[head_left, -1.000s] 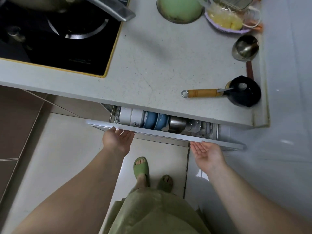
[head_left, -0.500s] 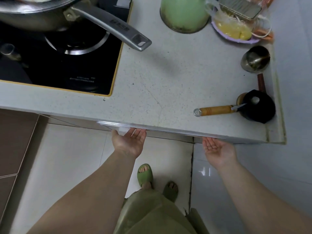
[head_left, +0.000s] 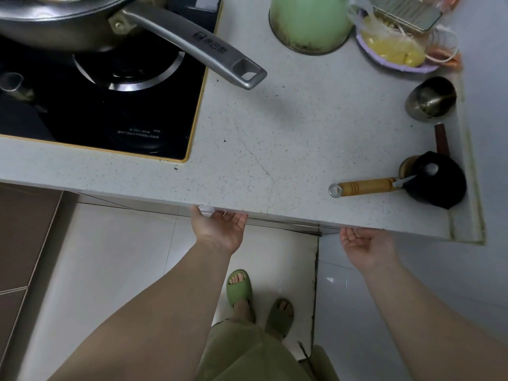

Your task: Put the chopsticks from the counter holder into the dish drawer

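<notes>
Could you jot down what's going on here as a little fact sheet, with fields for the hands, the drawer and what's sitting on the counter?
left hand: left hand, palm up, fingers at the counter edge, holding nothing
right hand: right hand, open, palm up, just below the edge, empty
drawer: no contents visible; front hidden under the counter
chopsticks: none in view
stove: black cooktop with a pan, its handle reaching over the counter
counter items: green pot, wooden-handled tool, black lid, steel cup

Both bare forearms are extended forward. The left hand (head_left: 220, 229) is held palm-up, fingers spread, fingertips tucked beneath the surface (head_left: 275, 138) edge. The right hand (head_left: 367, 247) is cupped palm-up, empty, just below that edge.
</notes>
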